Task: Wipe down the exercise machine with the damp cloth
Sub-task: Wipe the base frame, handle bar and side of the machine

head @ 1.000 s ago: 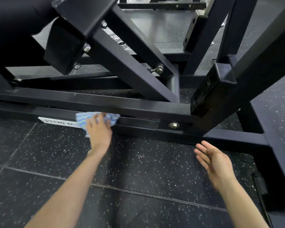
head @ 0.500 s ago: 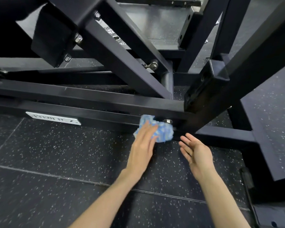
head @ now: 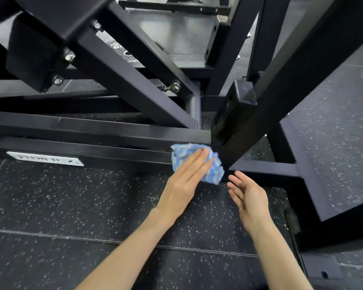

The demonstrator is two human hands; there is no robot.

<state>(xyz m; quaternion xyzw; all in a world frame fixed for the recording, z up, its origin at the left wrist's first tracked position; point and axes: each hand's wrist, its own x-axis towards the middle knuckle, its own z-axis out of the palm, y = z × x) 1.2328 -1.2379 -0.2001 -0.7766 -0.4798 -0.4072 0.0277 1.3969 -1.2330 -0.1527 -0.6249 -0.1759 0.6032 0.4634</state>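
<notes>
The exercise machine is a black steel frame of horizontal and slanted beams standing on the floor. A blue and white cloth lies bunched against its lowest bar, where a slanted beam meets the base. My left hand presses the cloth onto the bar with straight fingers. My right hand hovers just right of the cloth, fingers straight, holding nothing and touching nothing.
A white label plate is fixed on the low bar to the left. Bolts stick out of the slanted beams above. A thick beam overhangs on the right. Black speckled rubber floor lies in front.
My left hand slid the cloth rightward along the low bar, from near the label plate to the joint. My right hand moved left and up toward the cloth.
</notes>
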